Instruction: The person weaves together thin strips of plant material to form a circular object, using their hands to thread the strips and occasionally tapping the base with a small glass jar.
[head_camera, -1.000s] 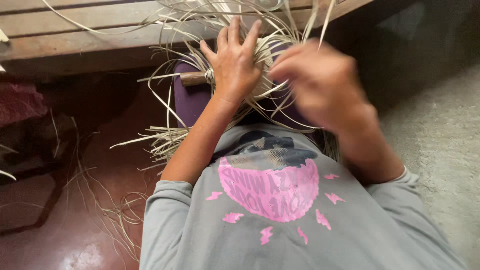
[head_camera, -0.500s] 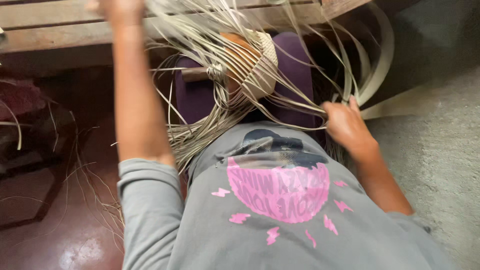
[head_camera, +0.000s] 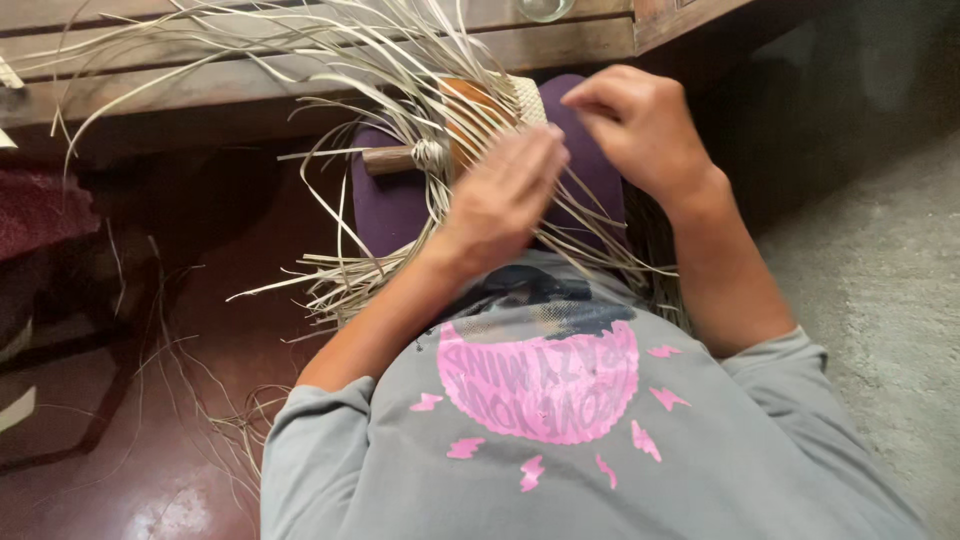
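On my lap, over purple cloth (head_camera: 390, 205), lies a partly woven piece of pale straw (head_camera: 525, 98) around an orange-brown wooden form (head_camera: 470, 100) with a short wooden handle (head_camera: 385, 160). Many loose straw strands (head_camera: 330, 60) fan out from it to the left and upward. My left hand (head_camera: 505, 190) rests flat on the strands in front of the form, fingers stretched together. My right hand (head_camera: 635, 120) hovers at the right of the weave with fingers curled, pinching thin strands.
A wooden bench or low table edge (head_camera: 300, 70) runs across the top. Stray straw lies on the reddish-brown polished floor (head_camera: 150, 440) at the left. A grey carpet (head_camera: 880, 300) covers the right side. A glass base (head_camera: 545, 8) stands on the wood at the top.
My left arm, raised high a moment ago, has come down onto the strands by the form. My right hand has moved up from my right side to the weave.
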